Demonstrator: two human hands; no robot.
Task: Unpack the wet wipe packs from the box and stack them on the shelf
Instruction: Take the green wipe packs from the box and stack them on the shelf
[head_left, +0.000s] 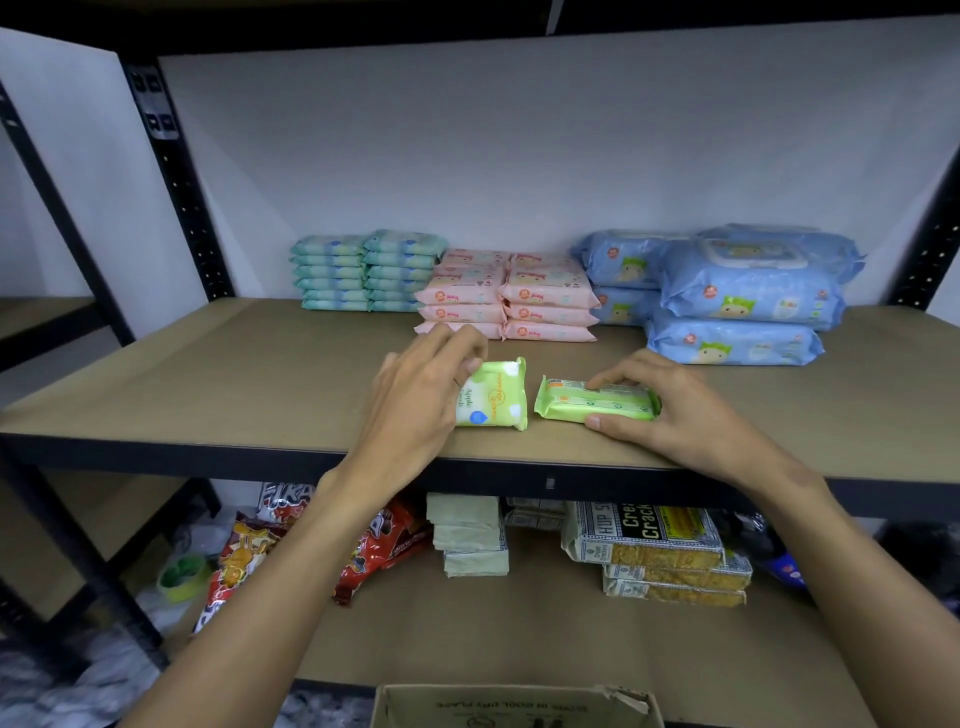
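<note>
Brown shelf (234, 374), perhaps fibreboard; white wall (519, 156).

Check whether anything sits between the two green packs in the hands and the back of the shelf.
Yes. The pink stacks stand right behind the left green pack, held by the left hand; the right green pack, in the right hand, has them and the blue packs behind it. Bare shelf lies to the left.

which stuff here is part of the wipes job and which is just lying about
Job: left green pack held by left hand; right green pack held by right hand; teal stacks, pink stacks, blue stacks; shelf; cardboard box.
Lying about: red snack bags, cracker packs, tape roll.
</note>
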